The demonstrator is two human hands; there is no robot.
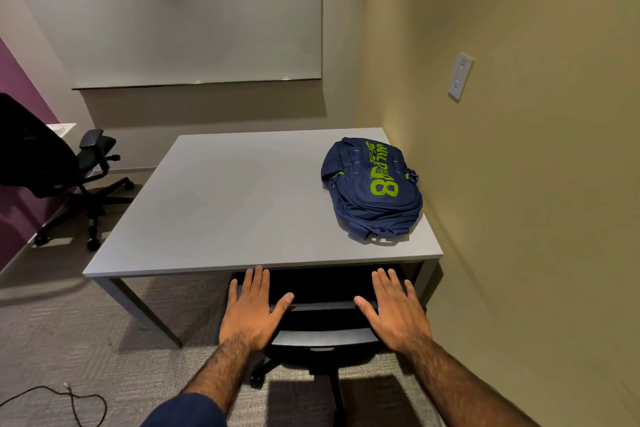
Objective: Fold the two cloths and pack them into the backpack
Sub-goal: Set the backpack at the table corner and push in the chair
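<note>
1. A grey table [225,204] stretches ahead of both hands. Its near edge lies at the tips of the left fingers [258,279].
2. A black office chair [322,340] is tucked under the table. It sits below and between the two sets of fingers.
3. Far left of the left fingers, a second black chair [69,166] stands on the carpet. A dark cable [69,399] lies on the floor, left of the left forearm.
4. Beyond the table, a whiteboard [194,10] covers the far wall. A wall switch [460,76] sits high and right of the right fingers [384,282].
5. The left hand [251,308] and right hand [394,312] hover palm down, fingers straight and spread, holding nothing.
6. A navy backpack [372,189] with green lettering lies flat on the table's right side, close to the yellow wall. It is straight ahead of the right fingers and well apart from them, with bare tabletop between. From the left fingers it lies ahead and to the right.
</note>
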